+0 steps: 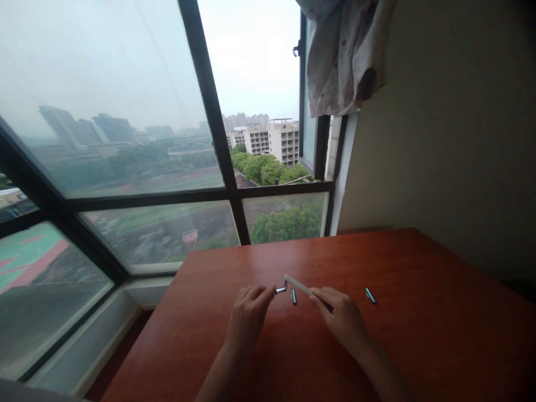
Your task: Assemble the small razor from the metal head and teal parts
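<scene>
My left hand (pixel 251 307) is closed around a slim silver handle (pixel 281 289) whose thin neck bends upward at the end. Between the pinched fingers of my right hand (pixel 341 312) is a pale, flat-looking stick (pixel 298 285), pointing up and to the left. The stick's far end meets or nearly meets the bent neck; I cannot tell whether they touch. A small teal-and-dark strip-shaped piece (pixel 293 296) lies on the table between my hands. Another teal piece (pixel 370 295) of similar shape lies to the right of my right hand.
Both hands are above a glossy reddish-brown wooden table (pixel 419 335). Large dark-framed windows (pixel 146 195) stand behind it and to the left, with one pane swung open. A patterned cloth (pixel 347 56) hangs at the upper right, beside a plain wall (pixel 439 139).
</scene>
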Demonstrator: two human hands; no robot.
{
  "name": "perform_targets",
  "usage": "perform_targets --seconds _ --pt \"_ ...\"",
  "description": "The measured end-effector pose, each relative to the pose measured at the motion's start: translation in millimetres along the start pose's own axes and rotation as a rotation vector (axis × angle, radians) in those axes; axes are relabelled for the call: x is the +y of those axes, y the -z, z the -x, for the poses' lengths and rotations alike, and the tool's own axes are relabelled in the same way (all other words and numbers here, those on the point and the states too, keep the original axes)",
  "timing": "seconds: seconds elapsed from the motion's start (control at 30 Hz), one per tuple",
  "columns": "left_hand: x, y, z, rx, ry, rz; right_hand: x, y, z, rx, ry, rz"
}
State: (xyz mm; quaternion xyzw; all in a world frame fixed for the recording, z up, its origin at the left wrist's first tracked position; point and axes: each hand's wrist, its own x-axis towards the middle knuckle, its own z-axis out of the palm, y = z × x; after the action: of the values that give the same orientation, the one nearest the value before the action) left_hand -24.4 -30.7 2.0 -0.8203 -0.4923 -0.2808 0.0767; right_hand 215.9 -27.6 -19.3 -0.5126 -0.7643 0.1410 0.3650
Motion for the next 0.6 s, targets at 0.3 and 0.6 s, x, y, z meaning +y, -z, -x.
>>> perform_targets --seconds 0.3,0.6 --pt "-0.9 0.4 0.2 -0.011 0.006 -0.018 -5.8 4.9 0.2 -0.104 0.018 -0.038" --pt "0.8 2.2 -1.6 0.015 -0.035 0.017 1.6 2.6 0.1 -0.026 -0.015 0.014"
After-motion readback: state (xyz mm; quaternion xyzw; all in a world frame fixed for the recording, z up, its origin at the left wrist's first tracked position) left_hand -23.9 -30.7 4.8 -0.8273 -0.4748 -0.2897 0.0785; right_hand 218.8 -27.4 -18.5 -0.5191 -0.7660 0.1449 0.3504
